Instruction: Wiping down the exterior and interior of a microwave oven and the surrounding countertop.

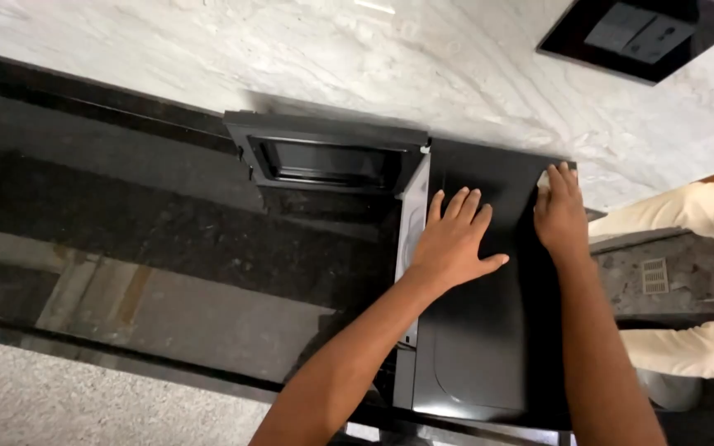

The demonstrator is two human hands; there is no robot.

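Observation:
A black microwave oven (489, 347) stands on a dark polished counter, seen from above, with its door (324, 157) swung open to the left. My left hand (454, 239) lies flat on the oven's top, fingers spread, near the front edge. My right hand (560, 213) presses a small white cloth (544, 179) onto the top near the back right corner; only a bit of the cloth shows past my fingers.
The dark stone counter (126, 248) stretches to the left. A white marble wall (373, 66) runs behind, with a black switch panel (646, 33) at the upper right. Another person in pale clothing (704, 215) stands at the right edge.

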